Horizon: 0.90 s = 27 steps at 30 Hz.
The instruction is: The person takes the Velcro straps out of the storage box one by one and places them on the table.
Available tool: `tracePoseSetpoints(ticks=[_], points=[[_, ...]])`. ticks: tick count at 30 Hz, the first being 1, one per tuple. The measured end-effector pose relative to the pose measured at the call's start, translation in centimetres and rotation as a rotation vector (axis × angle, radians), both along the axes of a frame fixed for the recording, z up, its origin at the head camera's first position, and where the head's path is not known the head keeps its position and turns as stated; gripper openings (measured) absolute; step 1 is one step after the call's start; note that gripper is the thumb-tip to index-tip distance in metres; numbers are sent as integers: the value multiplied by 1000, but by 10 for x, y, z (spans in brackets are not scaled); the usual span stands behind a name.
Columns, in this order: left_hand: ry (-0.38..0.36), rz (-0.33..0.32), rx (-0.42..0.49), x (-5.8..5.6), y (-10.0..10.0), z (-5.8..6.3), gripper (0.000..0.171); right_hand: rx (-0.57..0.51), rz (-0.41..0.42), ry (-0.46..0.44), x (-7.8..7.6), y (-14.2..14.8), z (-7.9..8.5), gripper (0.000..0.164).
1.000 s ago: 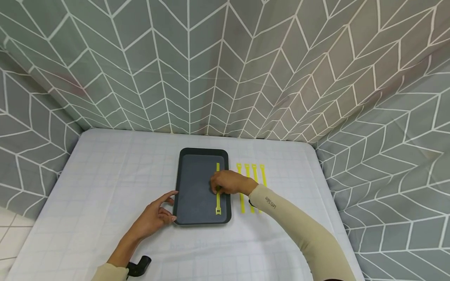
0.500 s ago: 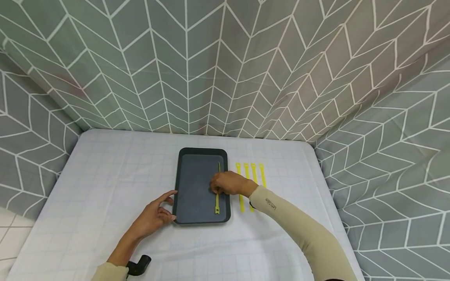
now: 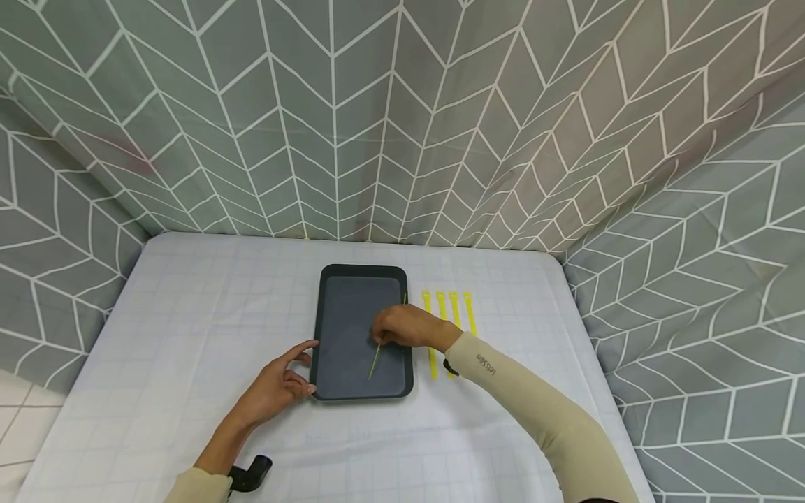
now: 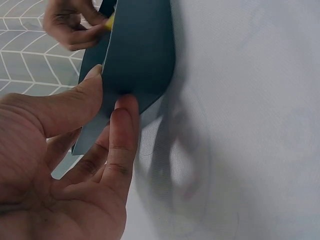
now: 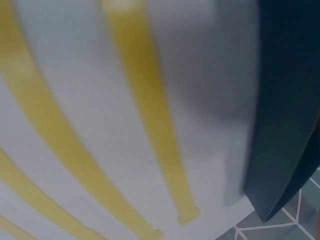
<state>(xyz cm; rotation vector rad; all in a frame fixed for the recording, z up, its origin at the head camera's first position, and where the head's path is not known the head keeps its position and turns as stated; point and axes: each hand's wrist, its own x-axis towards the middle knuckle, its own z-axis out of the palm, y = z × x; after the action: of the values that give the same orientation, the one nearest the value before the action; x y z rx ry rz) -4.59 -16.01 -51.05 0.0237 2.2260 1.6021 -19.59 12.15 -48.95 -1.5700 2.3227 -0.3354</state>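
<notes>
My right hand (image 3: 399,325) is over the right half of a dark grey tray (image 3: 346,335), pinching a yellow slotted cable tie (image 3: 374,362). The tie is seen nearly edge-on and slants, its near end pointing down-left; the fingers hide its middle. In the left wrist view a bit of yellow tie (image 4: 110,22) shows at those fingertips. My left hand (image 3: 283,381) touches the tray's left side with spread fingertips; up close, fingers of the left hand (image 4: 85,155) rest against the outer wall and rim.
Several yellow cable ties (image 3: 442,307) lie side by side on the white cloth just right of the tray, partly under the right forearm. A black bent object (image 3: 251,475) is by the left wrist. Patterned grey curtains (image 3: 377,140) rise behind the table.
The tie in my right hand lay straight along the tray; it has turned on edge and swung, its near end going left and far end right. The left hand stays put.
</notes>
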Motion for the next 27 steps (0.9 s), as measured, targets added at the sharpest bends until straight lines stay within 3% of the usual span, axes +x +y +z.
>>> tracePoseSetpoints(ticks=[7,13,21,27], points=[[-5,3,-7,0,1,1,85,-142,-28,-67,-4,-4,12,5],[-6,3,-16,0,0,2,84,-290,-88,-193,-4,-4,17,6],[-12,3,-20,0,1,3,85,-425,-291,-380,-1,-1,22,7],[-11,2,-26,0,2,3,84,-520,-407,-400,0,2,27,16]])
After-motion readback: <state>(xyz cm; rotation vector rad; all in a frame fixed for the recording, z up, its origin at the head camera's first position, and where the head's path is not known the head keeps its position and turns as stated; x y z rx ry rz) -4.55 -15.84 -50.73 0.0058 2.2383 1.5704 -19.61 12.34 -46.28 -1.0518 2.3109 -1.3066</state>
